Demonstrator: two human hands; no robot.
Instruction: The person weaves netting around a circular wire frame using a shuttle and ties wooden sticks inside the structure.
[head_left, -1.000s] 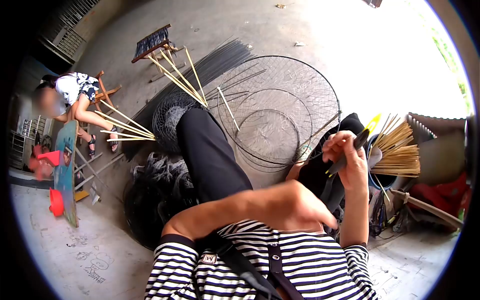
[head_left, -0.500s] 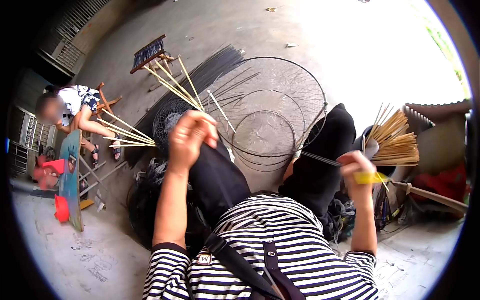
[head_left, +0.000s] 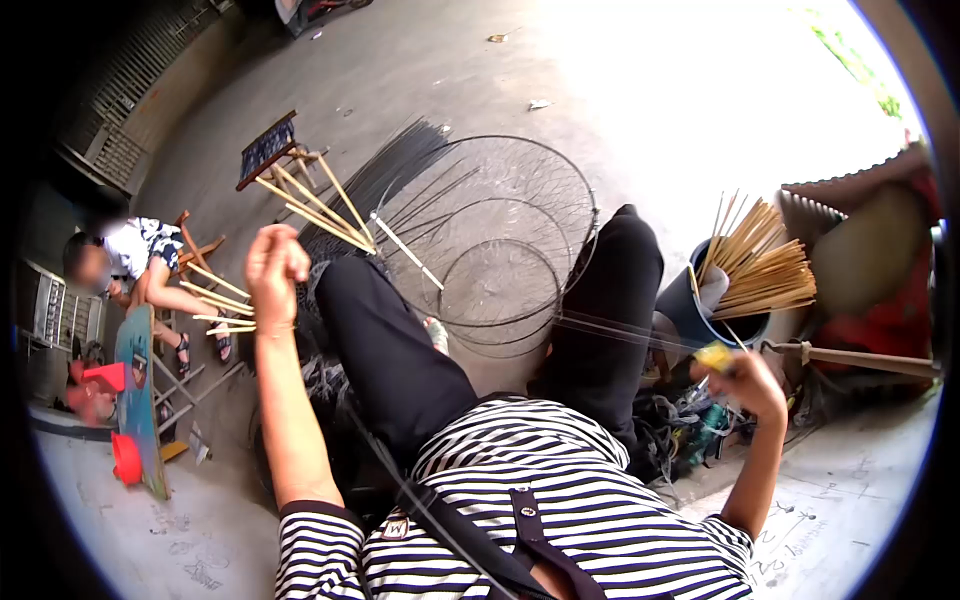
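Holding a yellow tool (head_left: 713, 357), our right hand (head_left: 752, 385) keeps a wrapped, blurred grip; strands (head_left: 622, 328) lead from beside it to the hooped net (head_left: 503, 268). Our left hand (head_left: 274, 262) has its grip curled, holding what we cannot tell. Between both hands, the net rests well inside the floor's (head_left: 410, 70) edges.

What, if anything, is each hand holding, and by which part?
Right hand: a blurred yellow object, gripped part unclear. Left hand: cannot tell whether anything is held.
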